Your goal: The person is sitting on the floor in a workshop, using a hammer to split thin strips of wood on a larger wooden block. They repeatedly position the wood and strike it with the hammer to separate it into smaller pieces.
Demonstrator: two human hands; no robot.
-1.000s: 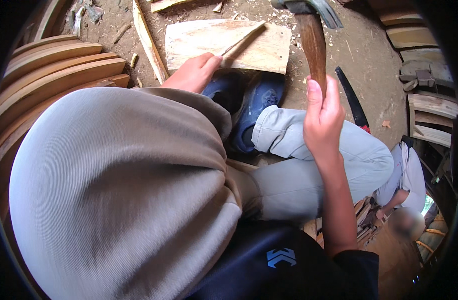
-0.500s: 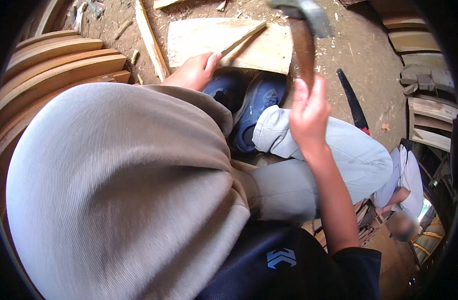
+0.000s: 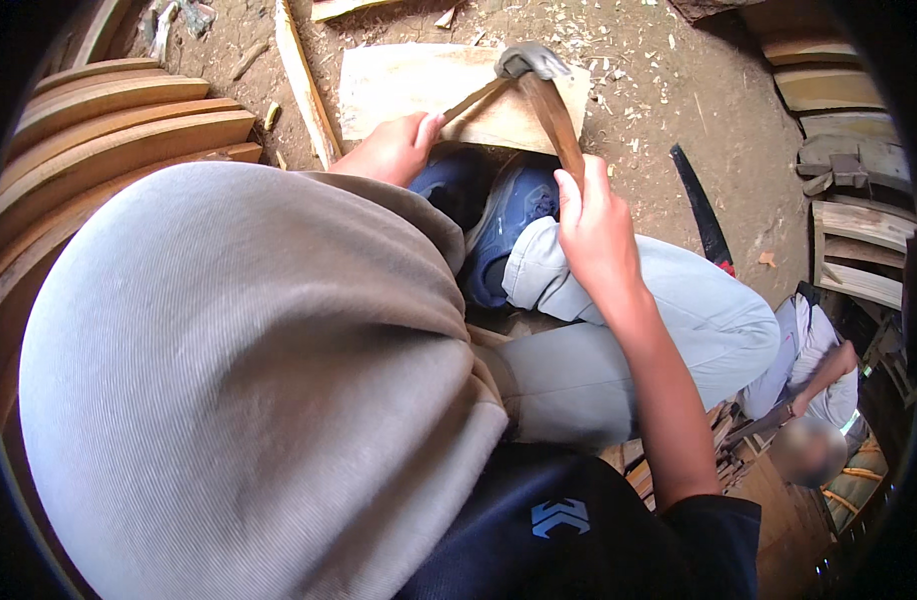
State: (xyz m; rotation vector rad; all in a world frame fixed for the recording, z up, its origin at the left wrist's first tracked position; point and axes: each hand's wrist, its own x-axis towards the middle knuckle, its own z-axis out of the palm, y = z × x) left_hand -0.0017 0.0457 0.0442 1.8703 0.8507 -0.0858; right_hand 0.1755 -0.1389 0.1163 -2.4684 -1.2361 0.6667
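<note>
My left hand [image 3: 391,148] is closed around the near end of a thin, pale brown wooden stick [image 3: 476,99], thumb along the top; the fingers beneath are hidden from me. The stick slants over a broad, pale, flat wooden board [image 3: 399,82] that lies on the brown dirt floor [image 3: 644,115] just beyond my shoes. My right hand [image 3: 599,230] grips the brown wooden handle of a steel-headed claw hammer [image 3: 553,115]. The head sits right at the stick's far tip and covers it, so I cannot tell whether metal and wood touch, nor whether the stick rests on the board.

A raised knee in beige ribbed cloth [image 3: 249,330] blocks my view of the left forearm. The blue shoes [image 3: 517,205] are partly covered by the board's near edge and the pale grey trouser leg [image 3: 694,300], which also hides most of the red handle of a black-bladed saw [image 3: 701,205]. The dark lens rim cuts off the stacked curved wooden planks [image 3: 129,125] at left and more cut timber [image 3: 864,232] at right. A co-worker [image 3: 824,375] crouches at lower right, too small for me to make out what they hold.
</note>
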